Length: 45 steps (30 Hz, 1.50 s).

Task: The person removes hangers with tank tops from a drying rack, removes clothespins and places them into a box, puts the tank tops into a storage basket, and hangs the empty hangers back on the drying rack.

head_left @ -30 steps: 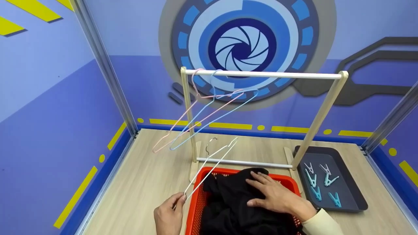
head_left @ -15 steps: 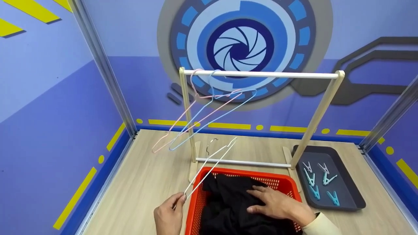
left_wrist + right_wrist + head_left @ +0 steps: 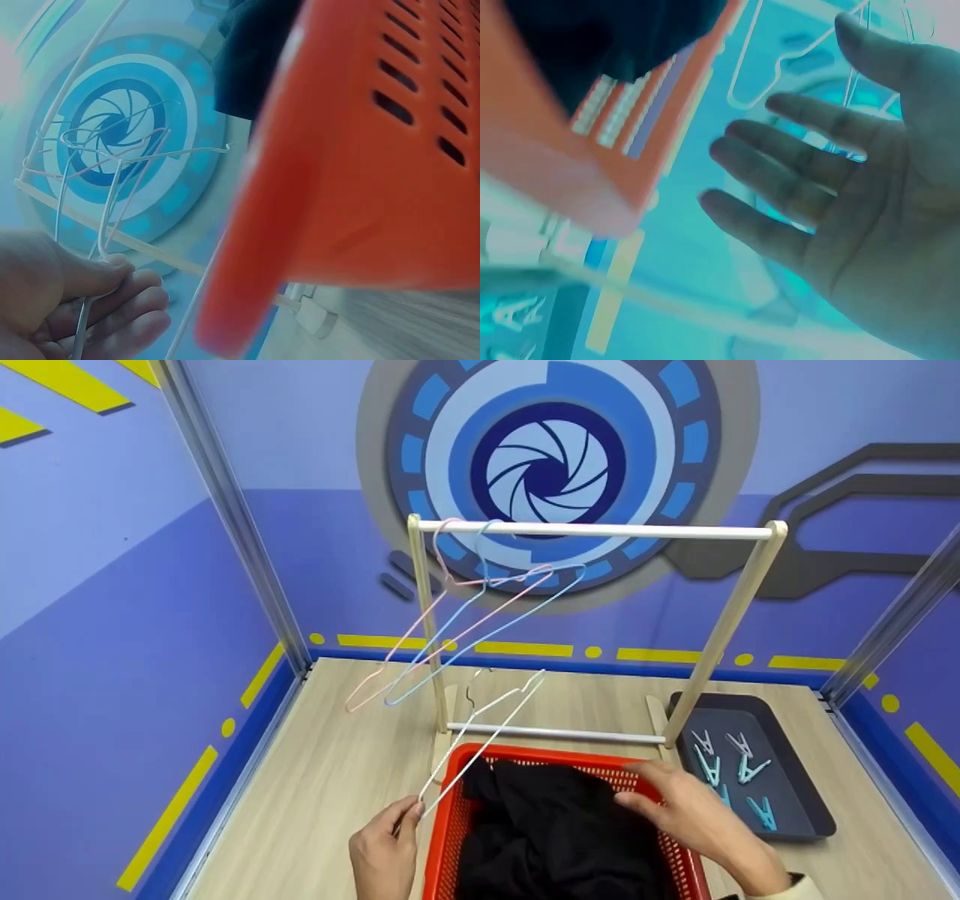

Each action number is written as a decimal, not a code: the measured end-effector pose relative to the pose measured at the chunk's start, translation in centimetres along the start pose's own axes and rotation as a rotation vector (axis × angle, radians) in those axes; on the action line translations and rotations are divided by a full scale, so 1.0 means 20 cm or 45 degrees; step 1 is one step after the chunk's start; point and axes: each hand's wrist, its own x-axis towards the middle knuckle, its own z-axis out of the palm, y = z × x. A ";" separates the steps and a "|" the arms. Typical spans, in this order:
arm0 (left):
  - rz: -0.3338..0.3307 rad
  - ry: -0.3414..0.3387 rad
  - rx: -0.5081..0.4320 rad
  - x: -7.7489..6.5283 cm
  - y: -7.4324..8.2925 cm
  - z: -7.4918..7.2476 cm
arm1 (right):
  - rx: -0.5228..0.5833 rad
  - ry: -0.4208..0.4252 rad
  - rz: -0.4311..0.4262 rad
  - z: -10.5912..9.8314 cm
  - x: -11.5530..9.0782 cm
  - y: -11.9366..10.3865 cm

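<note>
My left hand (image 3: 385, 847) pinches one end of a white clothes hanger (image 3: 487, 742), which slants up and away with its metal hook at the top. The same hanger (image 3: 103, 217) runs between thumb and fingers in the left wrist view. Over the right rim of a red basket (image 3: 525, 751) hovers my right hand (image 3: 694, 810). Its palm (image 3: 885, 202) faces the camera in the right wrist view, fingers spread and holding nothing. Crumpled black cloth (image 3: 559, 832) fills the basket; its kind is not clear.
Behind the basket stands a wooden rack (image 3: 600, 531) with a white top bar. A pink hanger (image 3: 405, 635) and a blue hanger (image 3: 487, 634) hang at its left. On the right, a dark grey tray (image 3: 802, 802) holds several clothespins (image 3: 761, 812).
My right hand has lifted off the black cloth and moved right, over the basket's edge. The left hand keeps its pinch on the white hanger, which has barely shifted.
</note>
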 end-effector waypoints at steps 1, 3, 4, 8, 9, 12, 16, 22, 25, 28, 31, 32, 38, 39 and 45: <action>0.008 0.007 0.001 0.00 0.01 0.00 | -0.020 0.029 0.039 0.00 -0.01 0.02; 0.029 0.026 0.008 0.01 0.02 -0.01 | -0.062 0.054 0.136 0.00 -0.03 0.05; 0.030 0.030 0.009 0.02 0.03 -0.01 | -0.087 0.062 0.178 0.00 -0.04 0.06; 0.051 0.043 -0.001 0.03 0.05 -0.01 | -0.174 0.051 0.298 0.04 -0.07 0.14; 0.054 0.041 -0.006 0.03 0.05 -0.01 | -0.193 0.045 0.322 0.05 -0.08 0.16; 0.055 0.029 -0.023 0.04 0.06 -0.01 | -0.235 0.028 0.385 0.10 -0.11 0.21; 0.055 0.020 -0.032 0.04 0.07 -0.01 | -0.296 0.028 0.423 0.16 -0.14 0.27; 0.039 0.026 -0.030 0.05 0.08 0.00 | -0.397 0.153 0.352 0.24 -0.18 0.32; 0.047 0.027 -0.039 0.06 0.10 0.00 | -0.438 0.223 0.300 0.26 -0.18 0.32; 0.108 0.027 -0.065 0.08 0.12 0.01 | -0.468 0.263 0.264 0.26 -0.17 0.32; 0.202 0.039 -0.089 0.10 0.14 0.02 | -0.482 0.276 0.250 0.26 -0.17 0.32; 0.232 0.041 -0.092 0.11 0.14 0.02 | -0.484 0.276 0.248 0.26 -0.17 0.32; 0.344 0.051 -0.069 0.19 0.19 0.01 | -0.473 0.255 0.257 0.26 -0.17 0.32; 0.350 0.050 -0.067 0.21 0.20 0.00 | -0.470 0.257 0.255 0.26 -0.17 0.32; 0.431 0.073 -0.062 0.30 0.26 0.01 | -0.444 0.249 0.255 0.27 -0.17 0.32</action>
